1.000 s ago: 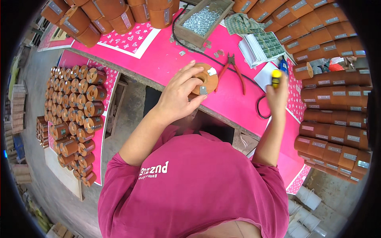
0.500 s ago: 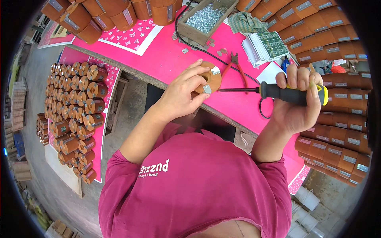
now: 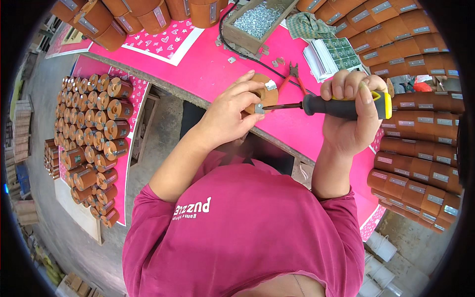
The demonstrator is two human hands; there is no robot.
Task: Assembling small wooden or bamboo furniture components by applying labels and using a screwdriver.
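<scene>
My left hand [image 3: 230, 110] is wrapped round a brown wooden cylinder [image 3: 269, 97] with a round hole in its end. Two small metal plates sit on that end face; the upper one is bright, and the lower plate [image 3: 259, 108] lies beside my fingertips. In a fist, my right hand [image 3: 357, 111] grips a screwdriver [image 3: 329, 107] with a black and yellow handle. Its dark shaft points left, and the tip meets the lower plate or hovers just over it. Whether a screw is under the tip is too small to tell.
Red-handled pliers [image 3: 294, 72] and a black cable lie beyond the cylinder on the pink tabletop [image 3: 203, 64]. Behind them stand a wooden box [image 3: 242, 38] of screws, a checked cloth [image 3: 309, 25] and stacked cards [image 3: 324, 60]. Many similar cylinders [image 3: 420, 141] are piled right, left and far.
My right hand has moved left with the screwdriver, bringing its tip from right of the cylinder to the lower metal plate. My left hand keeps its hold, the cylinder shifting only slightly.
</scene>
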